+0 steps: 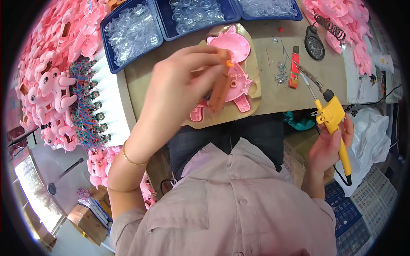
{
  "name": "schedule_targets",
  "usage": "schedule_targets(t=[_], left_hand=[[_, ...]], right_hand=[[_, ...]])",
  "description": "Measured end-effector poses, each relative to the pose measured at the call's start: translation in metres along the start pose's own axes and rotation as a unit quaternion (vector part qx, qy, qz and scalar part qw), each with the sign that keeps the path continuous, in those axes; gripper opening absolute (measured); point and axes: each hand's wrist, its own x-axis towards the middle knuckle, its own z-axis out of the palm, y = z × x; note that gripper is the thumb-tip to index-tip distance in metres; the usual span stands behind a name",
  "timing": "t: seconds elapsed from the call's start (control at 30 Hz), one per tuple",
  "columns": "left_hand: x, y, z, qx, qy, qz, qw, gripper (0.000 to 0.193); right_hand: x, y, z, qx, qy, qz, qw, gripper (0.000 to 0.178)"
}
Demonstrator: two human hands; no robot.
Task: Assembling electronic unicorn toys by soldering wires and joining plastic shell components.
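My left hand (188,74) pinches a long orange-brown plastic piece (220,91), tilted over a pink animal-shaped toy shell (242,82). The hand and piece hide part of that shell. A rounded pink shell half (238,42) lies just beyond it, both resting in a tan moulded holder (256,51). At the right, my right hand (328,149) is wrapped round the handle of a yellow soldering gun (332,114). Its metal tip points up and left, close to a red strip-shaped object (294,70) on the table.
Blue trays (161,36) of transparent plastic parts line the far edge. Pink toy bodies (53,91) and bundled coloured wires (85,102) crowd the left. A black oval stand with a coiled spring (314,47) sits far right, near small transparent bits (281,74).
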Motion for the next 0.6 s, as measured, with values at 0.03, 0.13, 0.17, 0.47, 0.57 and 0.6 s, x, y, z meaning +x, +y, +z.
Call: schedule_targets(t=[0.03, 0.13, 0.17, 0.47, 0.57, 0.6], left_hand=[[-0.006, -0.009, -0.005, -0.088, 0.039, -0.07, 0.993, 0.015], [-0.025, -0.019, -0.009, -0.026, 0.072, -0.093, 0.993, 0.015], [-0.03, -0.017, -0.008, 0.016, 0.105, -0.064, 0.992, 0.014], [-0.048, -0.003, 0.018, -0.01, 0.09, -0.096, 0.991, 0.009], [-0.049, 0.003, 0.02, -0.095, 0.076, -0.207, 0.971, 0.009], [-0.048, 0.0, 0.022, -0.097, 0.074, -0.208, 0.971, 0.009]], right_hand=[[-0.001, 0.001, 0.0, -0.004, 0.002, -0.003, 1.0, 0.047], [0.002, 0.002, 0.003, -0.012, -0.01, -0.002, 1.0, 0.048], [0.003, 0.002, 0.005, -0.013, -0.024, -0.002, 1.0, 0.048], [-0.015, -0.012, 0.019, -0.012, -0.149, 0.005, 0.989, 0.061], [-0.019, -0.019, 0.013, -0.022, -0.211, 0.011, 0.977, 0.062], [-0.02, -0.02, 0.015, -0.006, -0.223, 0.008, 0.975, 0.063]])
